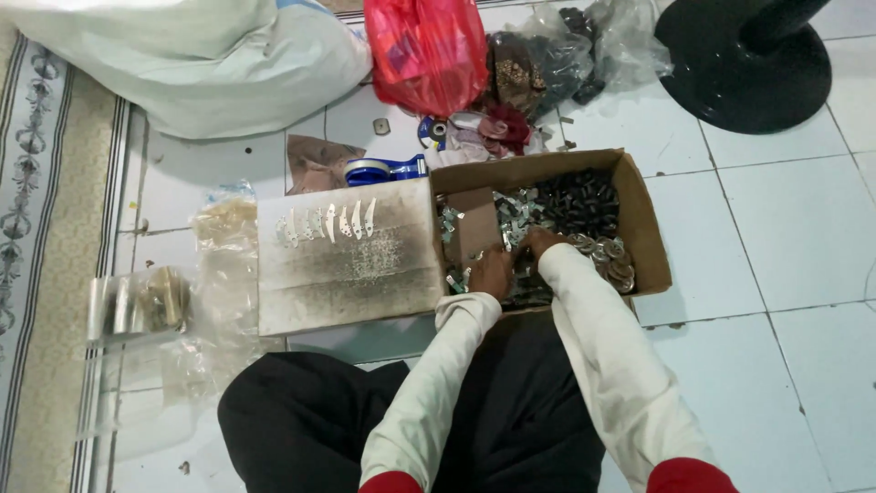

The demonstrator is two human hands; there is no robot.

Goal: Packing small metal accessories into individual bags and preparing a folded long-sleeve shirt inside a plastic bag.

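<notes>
**Head view: two hands sort small metal parts in a cardboard box**

Head camera looks down on a person seated on a white tiled floor, both hands inside an open cardboard box [646, 239] at 12 o'clock from the lap. The left hand [491, 272] and right hand [540, 242] sit close together over a heap of small metal pieces [518, 212]; whether the fingers pinch anything cannot be told. Dark parts [577, 201] fill the box's 1 o'clock corner, round rings [613, 258] its 3 o'clock side. Such pieces look light, stiff and slick, with thin edges, best pinched by the flat faces. At 9 o'clock of the box, curved silver blades [327, 224] lie in a row on a grey board [351, 274].
</notes>
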